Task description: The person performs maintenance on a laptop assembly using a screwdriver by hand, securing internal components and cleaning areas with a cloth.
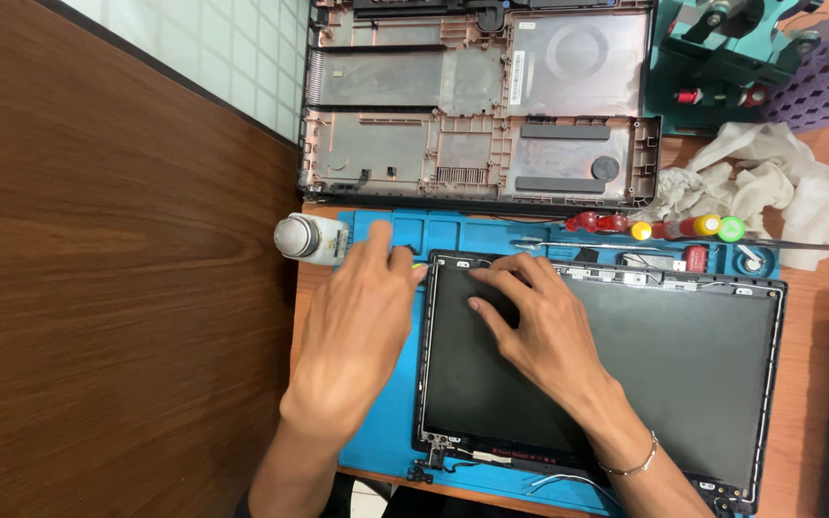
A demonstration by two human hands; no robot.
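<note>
Here, left to right
Bottle: a small white bottle (307, 238) stands at the blue mat's (386, 432) left edge
Left hand (352, 331): released, fingers spread flat on the mat, fingertips at the screen's top-left corner
Right hand (539, 331): released, fingertips pressing the laptop screen panel (683, 364) near its top edge
Progress: bezel looks already off, hinges bared; panel not yet lifted from its lid
Behind: emptied laptop base shell (477, 105), screwdrivers (664, 228), white rag (769, 182) on the counter (817, 317)

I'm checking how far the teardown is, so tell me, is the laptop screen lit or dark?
Dark. The screen panel lying flat on the blue mat is uniformly black, with no image or glow, while the right hand presses its top-left area.
</note>
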